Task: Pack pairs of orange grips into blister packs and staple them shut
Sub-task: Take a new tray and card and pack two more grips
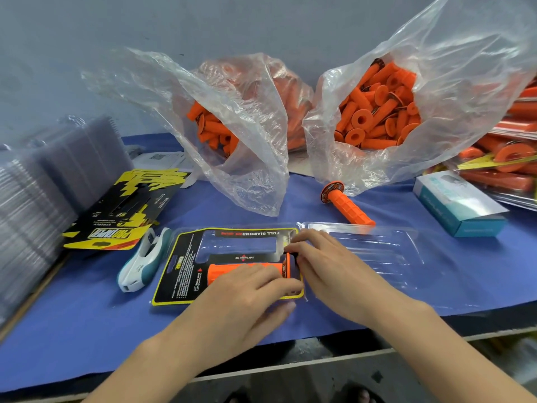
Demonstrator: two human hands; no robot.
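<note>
An open blister pack (pixel 377 248) lies on the blue table cover, its clear lid half spread to the right. Its left half holds a black and yellow card (pixel 186 266). One orange grip (pixel 232 270) sits in the lower cavity; the upper cavity holds nothing. My left hand (pixel 250 301) lies over the grip with fairly straight fingers and presses on it. My right hand (pixel 328 269) pinches the grip's flanged end with curled fingertips. A second orange grip (pixel 345 206) lies loose behind the pack. A white and teal stapler (pixel 142 261) rests left of the pack.
Two clear bags of orange grips stand at the back, the left bag (pixel 220 123) and the right bag (pixel 380 109). Spare printed cards (pixel 122 210) and stacked clear blisters (pixel 37 193) lie at the left. A light blue box (pixel 459 205) and packed grips (pixel 505 161) sit at the right.
</note>
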